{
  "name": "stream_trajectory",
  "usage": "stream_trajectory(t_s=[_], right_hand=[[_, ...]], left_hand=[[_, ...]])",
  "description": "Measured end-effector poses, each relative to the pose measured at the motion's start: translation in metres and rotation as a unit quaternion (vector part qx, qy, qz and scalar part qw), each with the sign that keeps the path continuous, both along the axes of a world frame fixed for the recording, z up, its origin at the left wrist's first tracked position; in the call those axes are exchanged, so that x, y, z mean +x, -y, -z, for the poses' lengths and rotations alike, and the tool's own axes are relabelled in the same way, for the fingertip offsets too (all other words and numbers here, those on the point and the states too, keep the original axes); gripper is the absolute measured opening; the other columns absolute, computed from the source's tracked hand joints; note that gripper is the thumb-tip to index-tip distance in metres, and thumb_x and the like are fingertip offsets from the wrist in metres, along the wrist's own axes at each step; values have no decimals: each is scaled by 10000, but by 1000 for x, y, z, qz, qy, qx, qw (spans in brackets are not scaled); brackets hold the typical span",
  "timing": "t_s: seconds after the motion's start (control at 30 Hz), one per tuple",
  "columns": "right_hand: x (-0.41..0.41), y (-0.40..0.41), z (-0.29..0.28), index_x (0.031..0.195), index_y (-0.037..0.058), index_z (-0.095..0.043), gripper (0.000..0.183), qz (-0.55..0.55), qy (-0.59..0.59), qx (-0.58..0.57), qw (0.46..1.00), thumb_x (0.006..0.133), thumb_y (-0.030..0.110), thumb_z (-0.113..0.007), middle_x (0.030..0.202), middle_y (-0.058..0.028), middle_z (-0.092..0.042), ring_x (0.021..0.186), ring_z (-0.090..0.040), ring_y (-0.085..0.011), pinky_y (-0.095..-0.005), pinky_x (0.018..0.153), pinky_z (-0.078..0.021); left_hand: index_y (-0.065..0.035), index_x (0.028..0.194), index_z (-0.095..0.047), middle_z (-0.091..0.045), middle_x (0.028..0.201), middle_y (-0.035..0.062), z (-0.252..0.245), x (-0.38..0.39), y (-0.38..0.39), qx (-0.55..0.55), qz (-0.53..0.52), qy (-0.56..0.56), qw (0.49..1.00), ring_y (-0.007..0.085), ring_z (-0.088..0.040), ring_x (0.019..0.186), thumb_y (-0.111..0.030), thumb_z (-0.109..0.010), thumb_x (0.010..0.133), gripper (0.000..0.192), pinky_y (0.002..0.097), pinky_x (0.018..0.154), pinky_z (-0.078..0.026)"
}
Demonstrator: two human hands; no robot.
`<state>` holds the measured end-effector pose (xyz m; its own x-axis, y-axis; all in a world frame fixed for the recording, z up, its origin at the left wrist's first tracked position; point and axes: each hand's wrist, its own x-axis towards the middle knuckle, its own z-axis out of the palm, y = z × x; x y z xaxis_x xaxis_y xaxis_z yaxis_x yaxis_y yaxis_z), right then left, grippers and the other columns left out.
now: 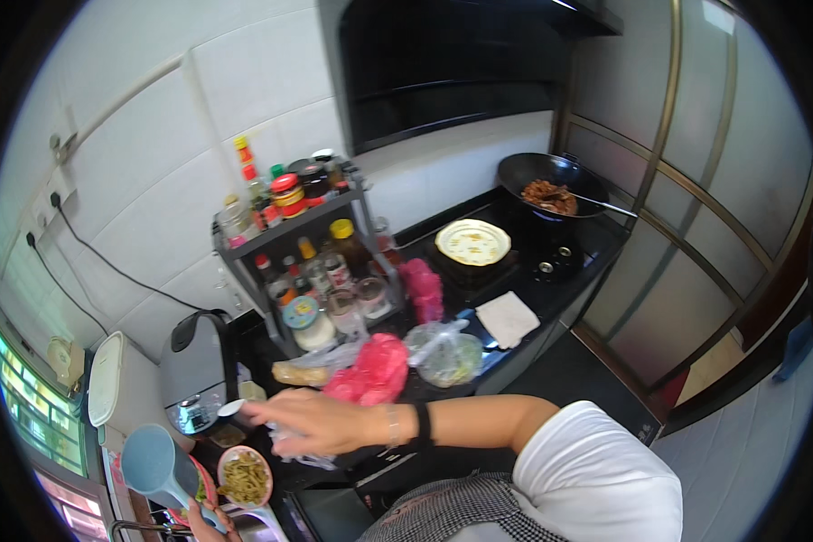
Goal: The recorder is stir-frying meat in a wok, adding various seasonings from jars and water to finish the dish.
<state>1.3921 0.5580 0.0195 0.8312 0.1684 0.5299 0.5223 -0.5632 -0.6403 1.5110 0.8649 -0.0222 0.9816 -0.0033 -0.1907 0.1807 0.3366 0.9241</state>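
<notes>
My left hand point(211, 523) grips the handle of a light blue plastic water dipper point(154, 461), near the sink point(261, 523) at the lower left. My right hand point(305, 421) reaches across the counter. Its fingertips are at a small white rounded object point(232, 408) in front of the rice cooker point(200, 369); whether they hold it is unclear. Below that hand lies crumpled clear plastic point(311, 459). Close by stands a bowl of greenish chopped food point(244, 477). The dipper partly hides a pink-rimmed basket point(206, 482) with green leaves in it.
A two-tier rack point(291, 223) carries several sauce bottles and jars. Pink plastic bags point(372, 369) and a clear bag of greens point(450, 356) lie before it. On the stove stand a patterned plate point(473, 242) and a wok point(515, 173) of brown food. A folded cloth point(508, 320) lies nearer.
</notes>
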Motion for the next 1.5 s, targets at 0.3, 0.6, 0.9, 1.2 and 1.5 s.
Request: stream_trajectory(t_s=[0.3, 0.6, 0.9, 1.2, 1.5], right_hand=[[-367, 101, 86, 1348, 35, -372, 467, 419, -138, 251, 862, 926, 188, -501, 1003, -91, -646, 919, -615, -166, -274, 826, -452], [-518, 124, 126, 1312, -6, -404, 420, 631, -50, 337, 697, 931, 156, -468, 980, -131, -656, 914, -622, -188, -283, 833, -468], [-575, 223, 139, 1322, -5, -397, 424, 717, -31, 332, 612, 935, 158, -459, 973, -117, -653, 911, -610, -168, -284, 842, -458], [-578, 354, 129, 1345, 43, -395, 421, 738, 8, 349, 577, 944, 160, -445, 952, -101, -644, 896, -602, -168, -293, 849, -456], [-573, 468, 100, 1287, 23, -458, 374, 755, 21, 223, 617, 927, 124, -479, 1057, -110, -610, 969, -569, -174, -295, 874, -435]], left_hand=[[-52, 952, -508, -526, 651, 32, -80, -162, 146, -21, 319, 70, 945, 79, -413, 364, -269, -532, 877, 231, 196, 308, -290], [-8, 995, -491, -536, 647, 58, -101, -221, 433, 6, 643, 54, 764, 106, -414, 360, -264, -534, 883, 282, 205, 315, -307], [-52, 881, -480, -529, 677, 39, -112, -300, 666, 51, 746, 88, 658, 75, -421, 376, -199, -535, 871, 158, 187, 314, -304], [-42, 953, -500, -518, 665, 34, -126, -296, 794, 207, 757, 164, 598, 74, -410, 365, -185, -569, 849, 189, 193, 320, -298], [-27, 921, -501, -511, 639, 27, -121, -260, 822, 251, 724, 168, 620, 74, -407, 362, -184, -560, 849, 183, 204, 323, -308]])
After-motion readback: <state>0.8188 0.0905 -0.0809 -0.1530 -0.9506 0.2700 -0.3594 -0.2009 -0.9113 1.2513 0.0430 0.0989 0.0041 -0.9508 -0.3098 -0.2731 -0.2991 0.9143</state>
